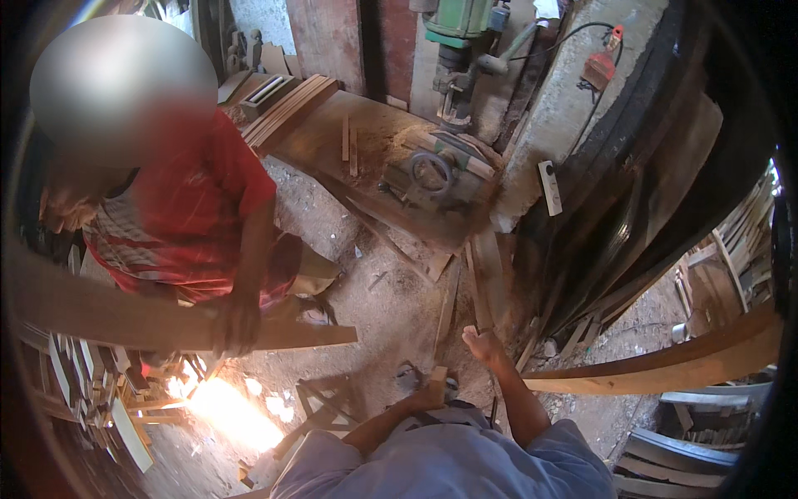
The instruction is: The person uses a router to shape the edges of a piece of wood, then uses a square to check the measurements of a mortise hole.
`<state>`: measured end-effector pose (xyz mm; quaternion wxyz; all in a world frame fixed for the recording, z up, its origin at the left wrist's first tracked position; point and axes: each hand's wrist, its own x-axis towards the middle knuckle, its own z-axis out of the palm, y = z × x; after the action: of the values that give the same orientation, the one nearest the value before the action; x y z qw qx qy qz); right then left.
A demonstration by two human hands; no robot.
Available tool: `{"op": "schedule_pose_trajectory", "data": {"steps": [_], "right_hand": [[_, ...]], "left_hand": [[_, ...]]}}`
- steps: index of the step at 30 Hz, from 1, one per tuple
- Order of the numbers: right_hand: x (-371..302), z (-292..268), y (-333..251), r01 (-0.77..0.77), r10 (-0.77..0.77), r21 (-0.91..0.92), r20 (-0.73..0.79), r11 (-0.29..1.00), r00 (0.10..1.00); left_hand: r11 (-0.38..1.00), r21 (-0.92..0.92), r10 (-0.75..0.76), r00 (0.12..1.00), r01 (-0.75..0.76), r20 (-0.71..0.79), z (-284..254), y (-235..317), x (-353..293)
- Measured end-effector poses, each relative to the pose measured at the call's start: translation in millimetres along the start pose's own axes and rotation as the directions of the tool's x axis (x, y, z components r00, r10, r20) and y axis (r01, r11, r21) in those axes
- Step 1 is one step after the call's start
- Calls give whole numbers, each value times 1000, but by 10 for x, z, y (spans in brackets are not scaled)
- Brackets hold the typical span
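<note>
My left hand [426,397] is low in the middle, closed round the near end of a narrow wooden strip [446,320] that points away from me. Just to its right and a little farther off, my right hand [486,345] is closed with the thumb on top. What it grips, if anything, is hidden; the lower end of a wooden board [485,287] meets the hand in the picture. On the left, a person in a red shirt [179,208] bends over a long wooden plank [291,335], one hand [239,323] on it.
A drill press [457,50] with a handwheel vise [431,172] stands over a dusty workbench [324,125]. Dark boards [632,191] lean on the right. A curved plank [648,370] juts in below them. Wood offcuts [108,391] and a bright sunlit patch lie at lower left.
</note>
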<state>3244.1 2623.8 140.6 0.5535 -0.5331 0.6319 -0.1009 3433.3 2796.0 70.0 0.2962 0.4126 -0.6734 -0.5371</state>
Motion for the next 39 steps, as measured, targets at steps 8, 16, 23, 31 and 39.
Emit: {"op": "schedule_pose_trajectory", "data": {"steps": [8, 16, 23, 31, 39], "right_hand": [[-53, 181, 246, 101, -100, -123, 20, 987, 995], [-189, -251, 66, 357, -339, -240, 113, 903, 934], [-1163, -933, -201, 269, -190, -279, 280, 922, 941], [-1683, -1278, 199, 247, -275, 121, 418, 961, 866], [-2074, -1331, -78, 370, -363, -156, 69, 916, 929]], "left_hand": [[955, 74, -294, 947, 286, 133, -18, -39, -112], [727, -496, -648, 714, 476, -265, -510, 382, 234], [651, -597, -159, 685, -468, -711, -1168, 1426, 595], [385, -597, -174, 580, -704, -796, -1094, 1797, 981], [131, -770, -148, 756, -625, -638, -1298, 1856, 1010]]}}
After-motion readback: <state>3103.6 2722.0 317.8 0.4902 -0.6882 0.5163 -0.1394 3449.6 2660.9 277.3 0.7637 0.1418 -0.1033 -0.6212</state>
